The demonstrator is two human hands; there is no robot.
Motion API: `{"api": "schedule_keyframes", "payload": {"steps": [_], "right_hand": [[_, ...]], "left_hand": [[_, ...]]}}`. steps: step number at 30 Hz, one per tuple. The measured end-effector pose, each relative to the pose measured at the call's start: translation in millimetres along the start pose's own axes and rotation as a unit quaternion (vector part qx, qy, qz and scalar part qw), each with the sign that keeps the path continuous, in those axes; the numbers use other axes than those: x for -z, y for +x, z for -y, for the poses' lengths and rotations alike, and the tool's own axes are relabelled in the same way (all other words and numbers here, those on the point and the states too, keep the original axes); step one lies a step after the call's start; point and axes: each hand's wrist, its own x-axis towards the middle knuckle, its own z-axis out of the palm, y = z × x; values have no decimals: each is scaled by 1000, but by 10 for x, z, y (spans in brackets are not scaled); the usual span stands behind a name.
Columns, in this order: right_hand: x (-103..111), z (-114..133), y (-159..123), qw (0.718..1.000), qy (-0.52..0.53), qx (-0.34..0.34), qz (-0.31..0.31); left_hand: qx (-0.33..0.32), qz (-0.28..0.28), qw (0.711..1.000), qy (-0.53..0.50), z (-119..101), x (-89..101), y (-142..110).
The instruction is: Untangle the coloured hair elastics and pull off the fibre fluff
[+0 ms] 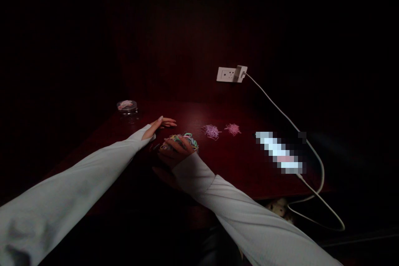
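A loose pile of mixed-coloured bands [188, 137], which look like small elastic hair ties, lies on the dark red table [199, 166]. My right hand [178, 149] rests palm down over the near side of the pile, its fingers apart and covering part of the bands. Just beyond the pile's left side, my left hand [162, 123] lies low over the table with its fingers stretched out, holding nothing. To the right are a small purple heap [212, 131] and a small pink heap [232, 129] of thin bands or strands.
A round clear container [127, 106] stands at the table's far left. On the right lies a phone [279, 152] with a blurred screen, its white cable [274, 104] looping past the table edge up to a charger [241, 73] in the wall socket [226, 75]. The surroundings are very dark.
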Motion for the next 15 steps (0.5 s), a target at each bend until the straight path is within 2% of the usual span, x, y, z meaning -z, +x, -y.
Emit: {"api": "schedule_keyframes", "payload": {"steps": [2, 4, 8, 10, 12, 15], "right_hand": [[68, -27, -23, 997, -54, 55, -3], [151, -64, -42, 995, -74, 64, -22], [361, -195, -47, 993, -78, -35, -78], [464, -309, -30, 986, -57, -100, -120], [526, -450, -2, 974, -22, -162, -157], [509, -658, 55, 959, 38, -210, -188]], "left_hand": [[19, -4, 1000, -24, -8, -54, 17], [24, -17, 998, -61, -40, -127, 3], [40, 11, 996, -76, -147, -272, -99], [22, 32, 997, -73, -206, -313, -145], [-7, 4, 996, -89, -258, -315, -170], [-38, -84, 989, -112, -283, -232, -169]]}}
